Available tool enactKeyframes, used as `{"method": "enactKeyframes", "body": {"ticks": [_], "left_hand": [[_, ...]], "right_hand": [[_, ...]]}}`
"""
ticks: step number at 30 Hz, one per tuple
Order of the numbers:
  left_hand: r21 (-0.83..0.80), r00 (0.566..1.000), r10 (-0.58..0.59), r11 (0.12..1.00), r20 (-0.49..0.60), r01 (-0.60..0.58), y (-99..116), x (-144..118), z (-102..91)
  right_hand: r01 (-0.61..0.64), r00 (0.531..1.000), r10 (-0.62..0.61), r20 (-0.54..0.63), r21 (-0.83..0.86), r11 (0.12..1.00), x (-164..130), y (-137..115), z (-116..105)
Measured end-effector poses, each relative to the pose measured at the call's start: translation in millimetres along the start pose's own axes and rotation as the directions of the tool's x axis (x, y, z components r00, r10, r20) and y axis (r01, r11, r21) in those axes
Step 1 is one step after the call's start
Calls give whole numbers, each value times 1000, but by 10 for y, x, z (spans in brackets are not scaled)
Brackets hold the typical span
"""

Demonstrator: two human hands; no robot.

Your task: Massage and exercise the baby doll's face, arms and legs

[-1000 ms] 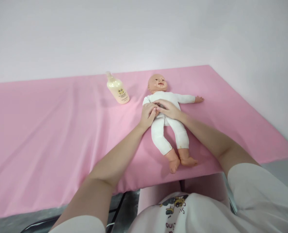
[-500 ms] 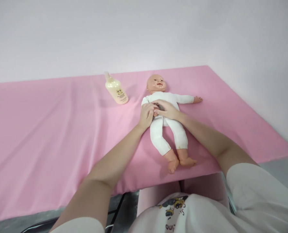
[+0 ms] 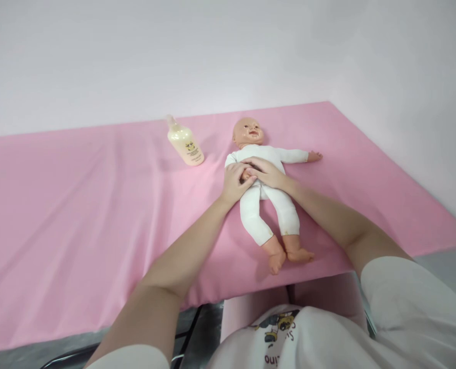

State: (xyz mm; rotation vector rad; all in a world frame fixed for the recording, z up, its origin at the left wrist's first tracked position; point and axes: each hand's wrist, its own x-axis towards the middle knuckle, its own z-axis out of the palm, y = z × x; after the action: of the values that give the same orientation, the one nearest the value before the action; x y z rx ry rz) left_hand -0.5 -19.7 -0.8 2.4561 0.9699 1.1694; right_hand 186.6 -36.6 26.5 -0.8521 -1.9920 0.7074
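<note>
A baby doll (image 3: 280,205) in a white cloth body lies on its back, head away from me and feet towards me. My left hand (image 3: 235,183) is closed around the doll's bent arm over its belly, thumb reaching across. From the other side my right hand (image 3: 268,172) curls over the same spot, its fingers meeting those of my left. Between them a bit of the doll's small hand (image 3: 245,176) shows; the rest is covered. The doll's other arm (image 3: 295,155) stretches out to the right. Its face has shiny wet-looking patches.
A pump bottle (image 3: 185,144) of pale yellow liquid stands left of the doll's head. Pink cloth (image 3: 78,220) with folds covers the table, whose front edge is close to my body. Behind is a plain white wall (image 3: 212,56).
My left thumb has shifted to the right over the doll's hand, and both hands have closed more tightly together. The doll and bottle keep their places.
</note>
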Motion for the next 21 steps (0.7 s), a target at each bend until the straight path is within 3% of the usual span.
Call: {"method": "enactKeyframes", "body": {"ticks": [11,21], "left_hand": [[84,999,-21,996,29,19,41,25,13],[46,999,-8,999,35,7,13,9,17]], "right_hand": [[12,1000,-12,-29,1,1000,0,-20,2],[-5,1000,5,-14,-10,1000,9,32,8]]}}
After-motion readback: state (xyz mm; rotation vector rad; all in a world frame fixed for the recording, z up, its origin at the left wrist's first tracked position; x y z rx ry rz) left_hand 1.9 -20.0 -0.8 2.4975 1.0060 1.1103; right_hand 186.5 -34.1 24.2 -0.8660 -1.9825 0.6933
